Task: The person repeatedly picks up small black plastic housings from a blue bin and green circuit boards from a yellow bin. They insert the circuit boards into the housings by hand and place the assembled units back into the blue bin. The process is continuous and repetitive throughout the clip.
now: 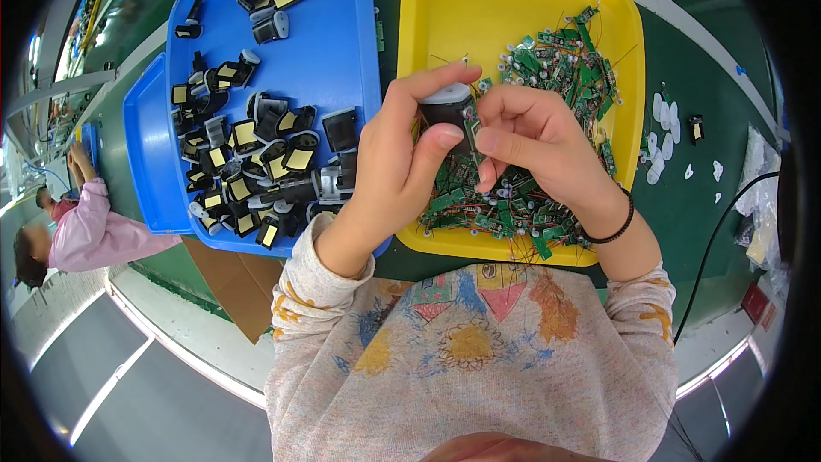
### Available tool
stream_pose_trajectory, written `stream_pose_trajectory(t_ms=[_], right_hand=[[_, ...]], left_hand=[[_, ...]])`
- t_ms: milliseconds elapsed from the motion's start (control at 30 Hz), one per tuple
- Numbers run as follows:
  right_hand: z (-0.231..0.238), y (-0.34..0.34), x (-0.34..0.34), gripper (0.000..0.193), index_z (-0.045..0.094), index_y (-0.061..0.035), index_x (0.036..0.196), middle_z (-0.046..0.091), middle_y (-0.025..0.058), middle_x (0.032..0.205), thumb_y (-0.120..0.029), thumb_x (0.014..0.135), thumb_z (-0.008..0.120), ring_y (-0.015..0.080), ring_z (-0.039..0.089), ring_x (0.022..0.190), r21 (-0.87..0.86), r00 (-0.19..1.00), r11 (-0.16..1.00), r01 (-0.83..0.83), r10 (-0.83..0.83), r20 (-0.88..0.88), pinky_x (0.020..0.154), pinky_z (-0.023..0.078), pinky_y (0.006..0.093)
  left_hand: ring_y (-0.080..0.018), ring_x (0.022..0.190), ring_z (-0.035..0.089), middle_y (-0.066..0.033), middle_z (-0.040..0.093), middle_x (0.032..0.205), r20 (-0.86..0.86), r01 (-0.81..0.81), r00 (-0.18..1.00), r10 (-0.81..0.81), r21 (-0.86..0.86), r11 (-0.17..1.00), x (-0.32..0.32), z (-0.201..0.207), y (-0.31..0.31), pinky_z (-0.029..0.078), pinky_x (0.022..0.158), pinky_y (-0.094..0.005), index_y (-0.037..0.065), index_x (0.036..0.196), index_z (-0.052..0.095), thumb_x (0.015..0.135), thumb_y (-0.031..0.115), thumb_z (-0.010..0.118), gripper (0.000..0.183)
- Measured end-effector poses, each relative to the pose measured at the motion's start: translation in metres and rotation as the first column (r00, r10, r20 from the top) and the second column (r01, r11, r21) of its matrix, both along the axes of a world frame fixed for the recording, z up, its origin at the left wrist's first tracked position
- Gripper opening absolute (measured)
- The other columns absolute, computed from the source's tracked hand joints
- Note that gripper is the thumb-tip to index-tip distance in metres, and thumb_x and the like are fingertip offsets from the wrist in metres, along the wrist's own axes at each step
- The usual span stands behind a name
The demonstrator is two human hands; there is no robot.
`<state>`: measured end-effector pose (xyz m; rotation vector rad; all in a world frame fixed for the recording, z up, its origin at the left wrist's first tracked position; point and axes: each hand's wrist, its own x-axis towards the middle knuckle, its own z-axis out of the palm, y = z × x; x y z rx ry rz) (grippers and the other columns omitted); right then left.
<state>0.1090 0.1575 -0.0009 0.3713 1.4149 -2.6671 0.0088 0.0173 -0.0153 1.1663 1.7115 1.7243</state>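
Observation:
My left hand [389,150] grips a black plastic housing [443,118] with a rounded grey end, thumb on the near side and index finger curled over the far side. A small green circuit board [474,124] sits at the housing's right side. My right hand [547,137] pinches this board with thumb and fingertips; how far it sits inside the housing is hidden. Both hands are above the yellow tray [453,0], where many green boards [466,218] with thin wires lie heaped.
To the left, a blue tray [329,56] holds many black housings [256,137], some with cream pads. White oval pieces [667,128] and one black part [697,128] lie on the green table at right. A black cable [710,235] curves nearby. Another person [94,231] sits far left.

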Motion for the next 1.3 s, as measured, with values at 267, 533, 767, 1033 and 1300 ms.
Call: stream_pose_trajectory(t_ms=[267, 533, 767, 1033, 1300], right_hand=[[0.006, -0.009, 0.006, 0.009, 0.053, -0.002, 0.079, 0.054, 0.002, 0.068, -0.005, 0.078, 0.062, 0.0087, 0.054, 0.057, 0.534, 0.961, 0.817, 0.216, -0.081, -0.264, 0.051, 0.045, 0.0209], [0.001, -0.012, 0.004, 0.012, 0.054, -0.006, 0.074, 0.052, 0.0069, 0.066, -0.004, 0.069, 0.065, 0.0217, 0.052, 0.053, 0.814, 0.889, 0.394, 0.427, -0.016, -0.458, 0.046, 0.04, 0.0294], [0.002, -0.012, 0.004, 0.012, 0.054, -0.0062, 0.073, 0.052, 0.0066, 0.066, -0.006, 0.07, 0.065, 0.0219, 0.051, 0.053, 0.825, 0.892, 0.376, 0.422, -0.01, -0.451, 0.046, 0.04, 0.0298], [0.009, -0.01, 0.005, 0.011, 0.056, -0.0027, 0.079, 0.055, 0.0066, 0.07, -0.001, 0.072, 0.064, 0.017, 0.057, 0.06, 0.802, 0.931, 0.508, 0.314, 0.002, -0.366, 0.051, 0.045, 0.0254], [0.013, 0.016, -0.02, 0.012, 0.059, 0.0006, 0.084, 0.06, 0.0079, 0.077, -0.001, 0.072, 0.063, 0.0174, 0.061, 0.067, 0.884, 0.939, 0.336, 0.326, -0.009, -0.343, 0.058, 0.051, 0.0251]], left_hand=[[-0.0312, 0.11, 0.05, -0.0206, 0.051, 0.118, -0.05, 0.126, 0.991, -0.122, 0.089, 0.988, -0.004, -0.006, 0.001, 0.038, 0.092, -0.0348, -0.002, 0.115, 0.045, 0.083, 0.018, 0.053, 0.039], [-0.0304, 0.112, 0.048, -0.0238, 0.049, 0.119, 0.01, 0.119, 0.993, -0.12, 0.093, 0.989, -0.004, 0.0, -0.001, 0.035, 0.095, -0.0373, -0.002, 0.112, 0.047, 0.077, 0.01, 0.053, 0.038], [-0.0308, 0.114, 0.048, -0.0222, 0.052, 0.116, 0.04, 0.097, 0.994, -0.101, 0.091, 0.991, -0.003, 0.007, -0.003, 0.037, 0.093, -0.0351, -0.003, 0.111, 0.05, 0.074, 0.005, 0.052, 0.038], [-0.0248, 0.103, 0.054, -0.0215, 0.05, 0.119, -0.052, 0.13, 0.99, -0.13, -0.019, 0.991, -0.009, 0.01, -0.01, 0.039, 0.092, -0.0347, -0.004, 0.114, 0.046, 0.076, 0.001, 0.052, 0.039], [-0.028, 0.107, 0.051, -0.0124, 0.055, 0.115, -0.604, -0.378, 0.774, 0.189, -0.201, 0.904, -0.036, 0.02, -0.011, 0.037, 0.092, -0.0356, 0.001, 0.113, 0.053, 0.075, 0.009, 0.063, 0.041]])
